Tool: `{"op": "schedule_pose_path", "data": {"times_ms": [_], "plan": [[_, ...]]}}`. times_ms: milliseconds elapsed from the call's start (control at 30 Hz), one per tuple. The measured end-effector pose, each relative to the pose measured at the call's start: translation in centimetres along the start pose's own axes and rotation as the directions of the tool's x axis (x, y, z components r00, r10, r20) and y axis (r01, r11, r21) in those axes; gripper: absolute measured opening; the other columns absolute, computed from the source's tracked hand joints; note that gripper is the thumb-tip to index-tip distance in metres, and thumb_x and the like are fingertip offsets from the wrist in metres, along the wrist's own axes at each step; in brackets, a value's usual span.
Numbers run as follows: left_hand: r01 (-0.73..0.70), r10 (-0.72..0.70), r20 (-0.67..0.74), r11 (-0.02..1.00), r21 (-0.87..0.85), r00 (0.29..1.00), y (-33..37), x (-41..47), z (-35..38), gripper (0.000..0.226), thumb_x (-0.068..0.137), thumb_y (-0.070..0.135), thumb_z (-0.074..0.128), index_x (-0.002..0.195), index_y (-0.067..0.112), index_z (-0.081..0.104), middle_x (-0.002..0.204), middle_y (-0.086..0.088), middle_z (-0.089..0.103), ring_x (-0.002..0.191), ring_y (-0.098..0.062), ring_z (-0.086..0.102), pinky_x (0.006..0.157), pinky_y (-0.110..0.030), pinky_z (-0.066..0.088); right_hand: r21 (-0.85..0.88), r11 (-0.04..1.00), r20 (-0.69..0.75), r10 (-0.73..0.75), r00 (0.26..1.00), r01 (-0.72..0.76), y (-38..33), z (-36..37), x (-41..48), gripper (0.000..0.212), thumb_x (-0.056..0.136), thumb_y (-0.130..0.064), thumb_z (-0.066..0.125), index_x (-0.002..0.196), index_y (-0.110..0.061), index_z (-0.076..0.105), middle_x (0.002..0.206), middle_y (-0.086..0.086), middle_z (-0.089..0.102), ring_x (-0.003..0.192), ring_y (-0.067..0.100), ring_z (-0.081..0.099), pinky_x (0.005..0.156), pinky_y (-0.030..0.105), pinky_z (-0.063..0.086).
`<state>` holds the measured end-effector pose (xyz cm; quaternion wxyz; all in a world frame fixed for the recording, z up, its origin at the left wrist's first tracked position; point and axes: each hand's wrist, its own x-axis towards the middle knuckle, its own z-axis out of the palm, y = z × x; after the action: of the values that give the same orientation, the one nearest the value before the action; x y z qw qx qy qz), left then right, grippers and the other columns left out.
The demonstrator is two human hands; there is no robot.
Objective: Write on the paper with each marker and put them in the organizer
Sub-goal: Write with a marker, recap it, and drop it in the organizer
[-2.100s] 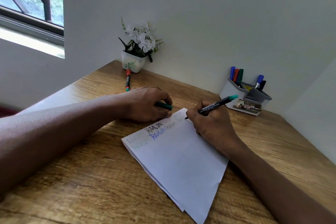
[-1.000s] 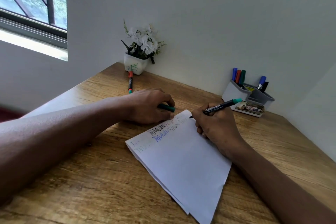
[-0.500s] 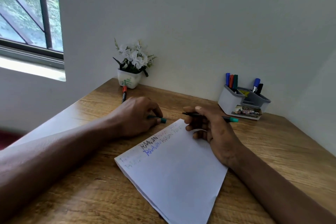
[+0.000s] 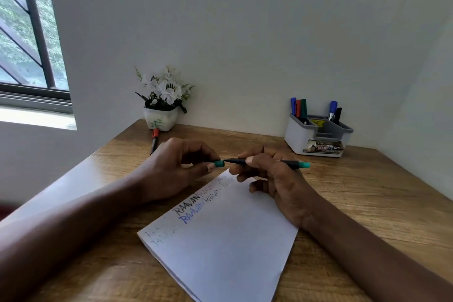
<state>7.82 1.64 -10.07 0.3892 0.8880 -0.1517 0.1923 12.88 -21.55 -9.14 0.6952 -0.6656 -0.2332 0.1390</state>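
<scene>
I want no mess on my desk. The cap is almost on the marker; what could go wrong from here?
The teal cap in the left hand is just at the bare tip of the teal marker in the right hand; if it misses, the tip may ink the fingers.
This happens over the paper, so a slip could mark it.
The orange-capped marker near the flower pot could be forgotten.
</scene>
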Motion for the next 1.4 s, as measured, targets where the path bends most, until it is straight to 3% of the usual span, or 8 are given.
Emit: {"op": "schedule_pose_path", "data": {"times_ms": [200, 433, 533, 800, 1033, 1233, 1300, 1400], "plan": [[0.017, -0.019, -0.032, 0.997, -0.071, 0.999, -0.1, -0.1, -0.2, 0.011, 0.092, 0.027, 0.072, 0.102, 0.03, 0.076, 0.096, 0.009, 0.077, 0.091, -0.015, 0.071, 0.083, -0.046, 0.059, 0.039, 0.999, -0.016, -0.017, 1.0, 0.017, 0.0, 0.0, 0.0, 0.02, 0.079, -0.023, 0.063, 0.092, -0.012, 0.075, 0.094, 0.018, 0.078, 0.082, 0.02, 0.072, 0.062, 0.028, 0.052], [-0.015, 0.019, 0.032, 0.991, -0.13, 0.999, 0.8, -0.2, 0.2, 0.014, 0.093, 0.025, 0.072, 0.105, 0.026, 0.076, 0.099, 0.007, 0.077, 0.095, -0.016, 0.072, 0.086, -0.048, 0.058, -0.04, 0.998, 0.077, -0.051, 0.996, 0.055, -0.1, 0.1, -0.3, 0.005, 0.095, -0.011, 0.062, 0.098, -0.007, 0.063, 0.097, 0.02, 0.078, 0.082, 0.023, 0.071, 0.064, 0.028, 0.052], [-0.029, 0.041, 0.059, 0.981, -0.193, 0.997, 1.4, -0.4, 0.2, 0.016, 0.09, 0.022, 0.074, 0.106, 0.02, 0.076, 0.1, 0.001, 0.077, 0.095, -0.021, 0.072, 0.086, -0.046, 0.059, -0.047, 0.994, 0.096, -0.094, 0.991, 0.099, -0.1, 0.4, -0.6, 0.022, 0.087, -0.02, 0.071, 0.095, -0.002, 0.063, 0.088, 0.019, 0.077, 0.069, 0.023, 0.066, 0.059, 0.029, 0.051], [0.195, -0.123, 0.168, 0.82, -0.538, 0.978, 1.5, -0.8, 0.0, 0.028, 0.072, 0.012, 0.081, 0.096, -0.001, 0.075, 0.097, -0.029, 0.071, 0.085, -0.03, 0.069, 0.076, -0.031, 0.059, -0.079, 0.979, 0.071, -0.182, 0.981, 0.188, 0.0, 0.7, -0.9, 0.013, 0.086, -0.013, 0.074, 0.084, -0.001, 0.071, 0.07, 0.015, 0.073, 0.051, 0.017, 0.055, 0.048, 0.023, 0.047], [0.21, -0.144, 0.162, 0.814, -0.541, 0.976, 1.5, -0.5, 0.4, 0.026, 0.076, 0.013, 0.081, 0.097, 0.0, 0.075, 0.097, -0.027, 0.073, 0.086, -0.031, 0.068, 0.08, -0.041, 0.056, -0.149, 0.965, 0.091, -0.204, 0.975, 0.216, -0.2, 1.1, -0.9, 0.029, 0.082, -0.023, 0.075, 0.09, 0.003, 0.067, 0.072, 0.015, 0.075, 0.055, 0.016, 0.061, 0.053, 0.028, 0.05], [0.171, -0.16, 0.064, 0.956, -0.237, 0.985, 0.8, -0.1, 0.4, 0.029, 0.085, 0.044, 0.073, 0.108, 0.027, 0.075, 0.102, 0.001, 0.076, 0.096, -0.011, 0.069, 0.085, -0.036, 0.055, -0.438, 0.807, 0.047, -0.419, 0.907, 0.396, 0.2, 0.2, -0.3, 0.009, 0.098, -0.02, 0.064, 0.103, -0.013, 0.068, 0.076, 0.001, 0.073, 0.065, 0.012, 0.068, 0.057, 0.028, 0.056], [0.1, -0.102, 0.04, 0.994, 0.049, 0.994, 0.2, 0.0, 0.1, 0.033, 0.086, 0.055, 0.072, 0.112, 0.034, 0.072, 0.108, 0.017, 0.074, 0.102, 0.0, 0.067, 0.091, -0.037, 0.057, -0.571, 0.676, 0.032, -0.548, 0.836, 0.466, 0.4, -0.8, 0.0, 0.009, 0.099, -0.02, 0.063, 0.104, -0.014, 0.069, 0.083, -0.003, 0.071, 0.074, 0.016, 0.07, 0.063, 0.038, 0.059], [0.029, -0.1, 0.154, 0.913, 0.407, 0.983, -0.3, 0.0, -0.5, 0.058, 0.077, 0.079, 0.054, 0.119, 0.042, 0.066, 0.122, 0.023, 0.065, 0.112, 0.003, 0.059, 0.096, -0.039, 0.052, -0.553, 0.701, -0.013, -0.547, 0.837, 0.449, 0.2, -2.1, 0.3, 0.027, 0.096, -0.03, 0.067, 0.119, -0.016, 0.066, 0.089, 0.001, 0.068, 0.08, 0.017, 0.067, 0.07, 0.038, 0.059]]}}
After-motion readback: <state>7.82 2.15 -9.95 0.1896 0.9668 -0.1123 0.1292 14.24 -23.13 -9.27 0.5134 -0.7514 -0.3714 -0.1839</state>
